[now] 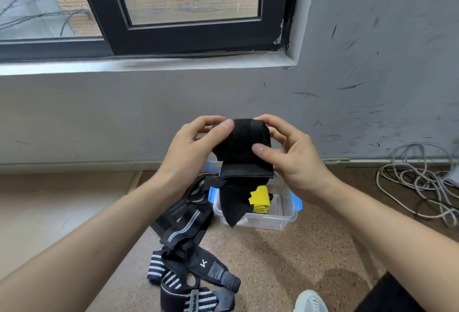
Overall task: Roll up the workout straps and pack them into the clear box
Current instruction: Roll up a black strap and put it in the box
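Rolling black strap point(238, 143) above clear box point(273, 222)
Left hand point(191, 148), right hand point(298, 162) grip it raised — likely so its tail hangs free.

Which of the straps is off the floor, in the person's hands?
The plain black strap, gripped by left hand and right hand; the striped straps lie on the floor, the yellow strap in the clear box.
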Available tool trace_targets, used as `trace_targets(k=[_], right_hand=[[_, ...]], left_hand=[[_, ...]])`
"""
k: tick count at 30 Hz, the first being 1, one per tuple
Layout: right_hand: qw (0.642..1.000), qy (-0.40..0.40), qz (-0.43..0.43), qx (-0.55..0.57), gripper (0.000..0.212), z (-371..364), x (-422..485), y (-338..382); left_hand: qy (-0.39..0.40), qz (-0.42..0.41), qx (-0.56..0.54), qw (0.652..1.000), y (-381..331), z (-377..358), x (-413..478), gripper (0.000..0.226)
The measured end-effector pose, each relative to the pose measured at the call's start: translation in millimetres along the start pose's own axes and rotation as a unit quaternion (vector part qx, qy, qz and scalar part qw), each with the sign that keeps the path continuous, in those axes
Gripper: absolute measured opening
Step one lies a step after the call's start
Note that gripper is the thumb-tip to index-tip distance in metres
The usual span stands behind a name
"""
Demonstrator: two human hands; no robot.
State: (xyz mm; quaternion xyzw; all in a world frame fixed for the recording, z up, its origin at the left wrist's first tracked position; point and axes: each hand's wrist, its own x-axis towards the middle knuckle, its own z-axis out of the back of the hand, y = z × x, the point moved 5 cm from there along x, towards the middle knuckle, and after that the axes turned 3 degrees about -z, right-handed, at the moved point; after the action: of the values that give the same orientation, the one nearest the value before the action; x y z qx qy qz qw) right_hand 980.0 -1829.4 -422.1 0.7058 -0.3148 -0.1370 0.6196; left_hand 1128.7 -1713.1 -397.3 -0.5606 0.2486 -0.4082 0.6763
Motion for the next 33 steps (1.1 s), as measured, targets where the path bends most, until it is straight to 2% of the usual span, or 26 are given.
trace_targets(k=[3, 5, 11, 16, 20, 22, 25, 27, 30, 33], right_hand=[[0.996, 0.056, -0.031, 0.054, 0.045, -1, 3, -4], [0.995, 0.077, -0.037, 0.045, 0.045, -4, 2, -6], [0.993, 0.073, -0.088, -0.042, 0.057, -3, -1, -4], [0.996, 0.03, -0.073, -0.032, 0.04, -7, -1, 0], [0.998, 0.028, -0.059, -0.006, 0.026, -3, 1, -1], [0.998, 0.03, -0.053, 0.018, 0.025, -1, 1, -2], [0.998, 0.033, -0.03, 0.038, 0.025, 1, 2, 1], [0.999, 0.027, -0.016, 0.019, 0.026, 2, 3, 1], [0.997, 0.013, 0.014, -0.069, 0.03, 4, 1, 2], [0.983, 0.006, 0.031, -0.18, 0.057, 4, -1, 4]], left_hand=[[0.092, 0.018, -0.057, 0.994, 4, 2, 1, 0.042], [0.115, 0.009, -0.1, 0.988, 5, 1, -2, 0.046], [0.03, -0.136, 0.012, 0.99, -1, 10, -2, 0.048], [0.005, -0.234, 0.101, 0.967, 2, 1, -8, 0.049], [0.027, -0.273, 0.128, 0.953, 1, -6, -12, 0.053], [0.049, -0.236, 0.108, 0.964, 9, -7, -9, 0.061], [0.083, -0.082, -0.003, 0.993, 20, -8, -5, 0.076], [0.085, 0.003, -0.097, 0.992, 22, -12, -6, 0.073], [0.058, 0.025, -0.154, 0.986, 21, -14, -7, 0.063], [0.027, -0.002, -0.138, 0.99, 21, -10, -8, 0.056]])
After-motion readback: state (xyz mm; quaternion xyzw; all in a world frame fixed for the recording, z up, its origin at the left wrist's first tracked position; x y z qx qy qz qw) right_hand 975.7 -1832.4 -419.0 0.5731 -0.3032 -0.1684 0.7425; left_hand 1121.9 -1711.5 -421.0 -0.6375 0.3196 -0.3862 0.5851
